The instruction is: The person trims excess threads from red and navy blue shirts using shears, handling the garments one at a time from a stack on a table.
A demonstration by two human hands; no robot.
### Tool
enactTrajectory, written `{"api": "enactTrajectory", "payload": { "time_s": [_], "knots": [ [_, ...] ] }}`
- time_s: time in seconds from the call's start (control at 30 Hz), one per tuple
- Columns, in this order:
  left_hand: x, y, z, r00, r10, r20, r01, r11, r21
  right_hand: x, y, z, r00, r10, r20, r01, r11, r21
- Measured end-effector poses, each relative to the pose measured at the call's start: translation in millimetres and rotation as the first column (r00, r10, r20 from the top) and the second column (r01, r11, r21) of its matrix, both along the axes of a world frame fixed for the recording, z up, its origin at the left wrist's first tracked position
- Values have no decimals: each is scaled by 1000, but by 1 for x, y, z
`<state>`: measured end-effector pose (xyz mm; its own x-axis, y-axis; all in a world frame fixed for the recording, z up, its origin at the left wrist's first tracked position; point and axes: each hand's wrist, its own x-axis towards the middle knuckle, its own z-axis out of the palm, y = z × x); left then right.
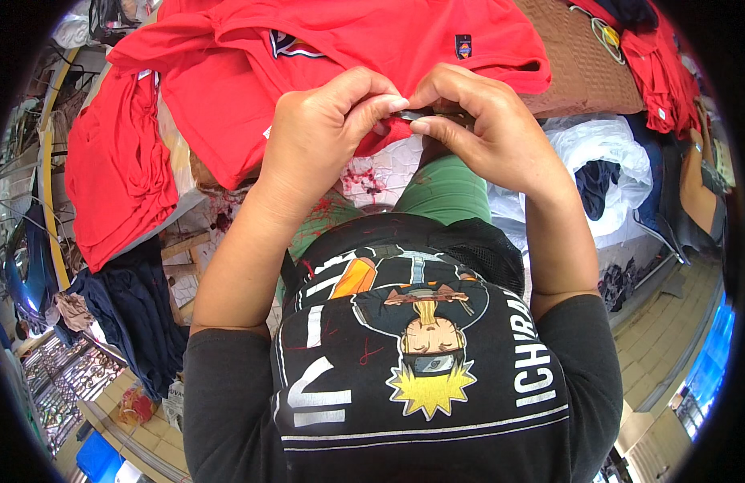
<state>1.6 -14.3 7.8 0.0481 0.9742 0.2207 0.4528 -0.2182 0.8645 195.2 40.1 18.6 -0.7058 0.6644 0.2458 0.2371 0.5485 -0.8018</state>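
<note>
A red garment with a small dark label and a dark printed emblem lies spread in front of me. Its near edge comes up between my hands. My left hand pinches that edge between thumb and forefinger. Close beside it, my right hand is closed round a small metal tool that looks like thread snips. The metal tip sits at the cloth by my left fingertips. My fingers hide most of the tool, and I cannot tell whether its blades touch the cloth.
Another bunched red garment hangs at the left, above dark blue cloth. On the right are a brown padded surface, a white plastic bag with dark cloth inside, and more red clothing. Red thread scraps lie below my hands.
</note>
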Motion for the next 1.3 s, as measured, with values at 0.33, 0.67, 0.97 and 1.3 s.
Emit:
{"api": "enactTrajectory", "payload": {
  "time_s": [0.33, 0.67, 0.97, 1.3],
  "knots": [
    [-8, 6, 4, 964, -5, 266, 9, 1000, -13, -6, 5, -26, 986, -60, -154, 1, 935, -355],
    [-67, -27, 58, 983, -114, 144, 73, 962, 263, -8, 5, -26, 968, -187, -169, 132, 946, -295],
    [-18, -18, -8, 830, 170, -531, 136, 862, 489, -8, 15, -33, 928, -278, -250, 170, 910, -379],
    [-59, -12, 54, 835, -539, -112, 550, 816, 179, -2, 16, -34, 899, -253, -358, 94, 909, -407]
  ]
}}
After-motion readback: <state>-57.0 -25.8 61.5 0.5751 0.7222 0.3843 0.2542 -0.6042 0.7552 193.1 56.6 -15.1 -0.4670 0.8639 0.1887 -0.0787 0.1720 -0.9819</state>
